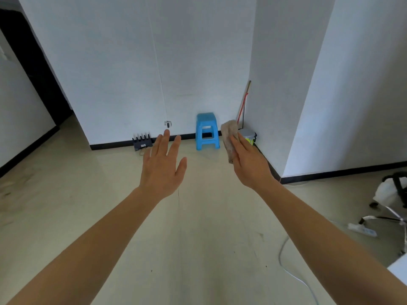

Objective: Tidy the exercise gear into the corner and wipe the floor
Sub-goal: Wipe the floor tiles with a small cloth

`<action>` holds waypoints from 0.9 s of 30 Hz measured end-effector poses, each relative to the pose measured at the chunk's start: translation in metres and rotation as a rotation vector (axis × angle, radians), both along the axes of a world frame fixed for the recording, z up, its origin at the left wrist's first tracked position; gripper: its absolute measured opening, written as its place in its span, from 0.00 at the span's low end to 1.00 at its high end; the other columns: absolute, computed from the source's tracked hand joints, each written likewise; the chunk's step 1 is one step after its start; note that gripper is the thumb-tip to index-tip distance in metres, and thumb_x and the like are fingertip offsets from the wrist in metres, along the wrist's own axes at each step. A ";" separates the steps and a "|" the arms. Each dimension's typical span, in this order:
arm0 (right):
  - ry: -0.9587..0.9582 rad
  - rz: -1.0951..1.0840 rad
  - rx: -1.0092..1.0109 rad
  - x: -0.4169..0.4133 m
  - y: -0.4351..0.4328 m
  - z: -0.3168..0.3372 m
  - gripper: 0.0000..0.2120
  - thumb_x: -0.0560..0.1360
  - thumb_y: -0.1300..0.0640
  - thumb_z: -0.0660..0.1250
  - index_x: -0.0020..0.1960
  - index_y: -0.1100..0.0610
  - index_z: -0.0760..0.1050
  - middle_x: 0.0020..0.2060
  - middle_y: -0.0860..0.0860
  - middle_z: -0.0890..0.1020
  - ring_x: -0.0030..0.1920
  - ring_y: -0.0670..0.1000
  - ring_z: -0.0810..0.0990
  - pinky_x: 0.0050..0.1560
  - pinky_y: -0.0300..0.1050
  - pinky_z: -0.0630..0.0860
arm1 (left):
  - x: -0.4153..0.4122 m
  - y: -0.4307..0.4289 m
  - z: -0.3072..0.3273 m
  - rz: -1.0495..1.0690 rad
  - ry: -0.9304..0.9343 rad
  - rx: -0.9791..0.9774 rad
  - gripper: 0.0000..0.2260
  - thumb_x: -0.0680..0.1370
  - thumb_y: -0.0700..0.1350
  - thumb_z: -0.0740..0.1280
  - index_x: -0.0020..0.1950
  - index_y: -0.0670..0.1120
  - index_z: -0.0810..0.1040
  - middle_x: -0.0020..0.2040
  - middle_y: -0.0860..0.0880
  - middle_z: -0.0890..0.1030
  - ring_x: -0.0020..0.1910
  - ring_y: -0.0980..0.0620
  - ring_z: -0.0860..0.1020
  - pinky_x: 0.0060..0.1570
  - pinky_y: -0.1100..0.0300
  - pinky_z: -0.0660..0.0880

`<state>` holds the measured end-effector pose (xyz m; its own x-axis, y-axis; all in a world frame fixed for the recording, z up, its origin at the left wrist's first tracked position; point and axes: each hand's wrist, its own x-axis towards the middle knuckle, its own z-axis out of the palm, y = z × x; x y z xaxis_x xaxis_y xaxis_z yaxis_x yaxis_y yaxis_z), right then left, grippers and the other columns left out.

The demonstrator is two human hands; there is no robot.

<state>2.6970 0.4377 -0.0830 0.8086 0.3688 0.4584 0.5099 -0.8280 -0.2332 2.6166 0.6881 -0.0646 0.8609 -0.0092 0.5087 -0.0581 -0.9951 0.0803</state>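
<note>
My right hand (248, 160) is stretched forward and grips a crumpled beige cloth (230, 137), which hangs in the air in front of the far corner. My left hand (163, 166) is held out beside it, palm down, fingers spread and holding nothing. Both arms reach over a pale tiled floor (110, 205) that shows faint dark smudges at the left. No exercise gear that I can recognise is in view.
A blue plastic stool (206, 131) stands against the far wall. A small lidded bin (248, 136) and a red-handled broom (243, 104) occupy the corner. A black pronged rack (142, 143) sits at the skirting. An office chair base (387, 216), a power strip (362, 230) and a cable (286, 260) lie right.
</note>
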 end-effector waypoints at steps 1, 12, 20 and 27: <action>-0.002 0.010 -0.002 0.032 0.015 0.002 0.27 0.82 0.57 0.54 0.80 0.54 0.55 0.79 0.53 0.59 0.65 0.62 0.74 0.57 0.58 0.77 | 0.028 0.015 0.000 0.008 -0.011 0.005 0.26 0.83 0.54 0.54 0.79 0.46 0.59 0.80 0.41 0.55 0.78 0.41 0.56 0.71 0.38 0.62; -0.048 0.045 -0.026 0.377 0.171 -0.015 0.29 0.78 0.55 0.50 0.80 0.55 0.58 0.78 0.55 0.62 0.60 0.62 0.77 0.55 0.61 0.77 | 0.370 0.185 -0.032 0.000 -0.001 -0.033 0.26 0.82 0.55 0.55 0.78 0.45 0.61 0.79 0.41 0.57 0.77 0.39 0.58 0.69 0.37 0.63; -0.107 -0.065 -0.077 0.597 0.203 -0.017 0.29 0.80 0.61 0.60 0.80 0.55 0.58 0.77 0.55 0.64 0.56 0.61 0.79 0.50 0.57 0.80 | 0.621 0.229 -0.020 -0.067 0.090 0.092 0.27 0.83 0.55 0.53 0.80 0.47 0.54 0.80 0.42 0.51 0.79 0.42 0.52 0.74 0.40 0.55; -0.080 -0.104 -0.073 0.818 0.229 -0.068 0.32 0.76 0.66 0.66 0.78 0.59 0.62 0.74 0.59 0.69 0.45 0.61 0.81 0.42 0.54 0.80 | 0.864 0.253 -0.063 -0.040 0.206 0.186 0.27 0.84 0.57 0.46 0.81 0.50 0.46 0.81 0.45 0.43 0.80 0.45 0.45 0.76 0.41 0.48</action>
